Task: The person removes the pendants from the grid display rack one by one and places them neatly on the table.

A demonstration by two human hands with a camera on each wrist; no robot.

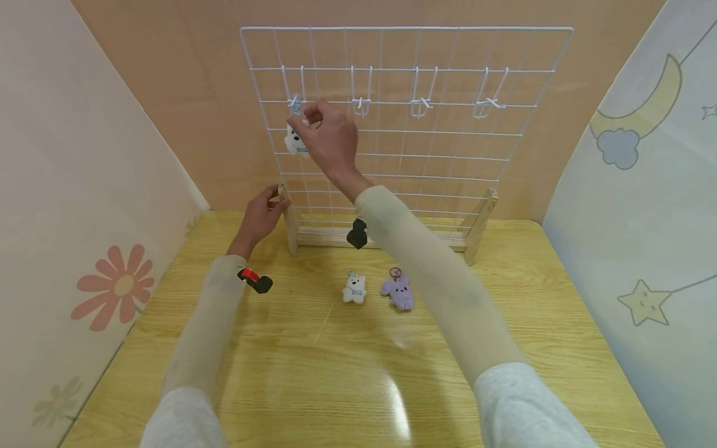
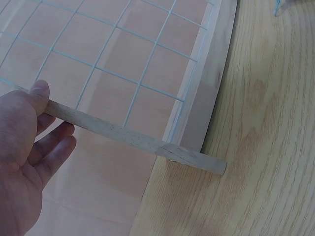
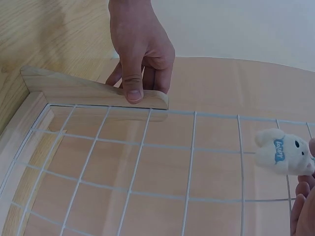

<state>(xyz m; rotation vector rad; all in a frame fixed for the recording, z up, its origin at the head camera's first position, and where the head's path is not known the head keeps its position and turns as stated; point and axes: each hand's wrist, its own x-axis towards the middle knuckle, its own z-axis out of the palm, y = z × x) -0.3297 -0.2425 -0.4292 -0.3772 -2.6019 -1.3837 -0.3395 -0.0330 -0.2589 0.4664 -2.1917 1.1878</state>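
Observation:
A white plush keychain (image 1: 294, 142) with a blue clasp (image 1: 295, 104) is up at the leftmost hook of the white wire grid rack (image 1: 392, 132). My right hand (image 1: 333, 137) pinches it near its top, thumb and fingers partly covering it. In the right wrist view, the plush (image 3: 283, 152) shows blue lettering, and only part of that hand appears at the edge. Down at the rack's left side, my left hand (image 1: 260, 214) grips the top of the wooden side post (image 2: 123, 135) between thumb and fingers.
Another white plush keychain (image 1: 354, 289) and a purple plush keychain (image 1: 399, 292) lie on the wooden table (image 1: 313, 373) before the rack. Three more white hooks, including the rightmost hook (image 1: 488, 102), hang along the grid. Patterned walls (image 1: 633, 205) flank the table.

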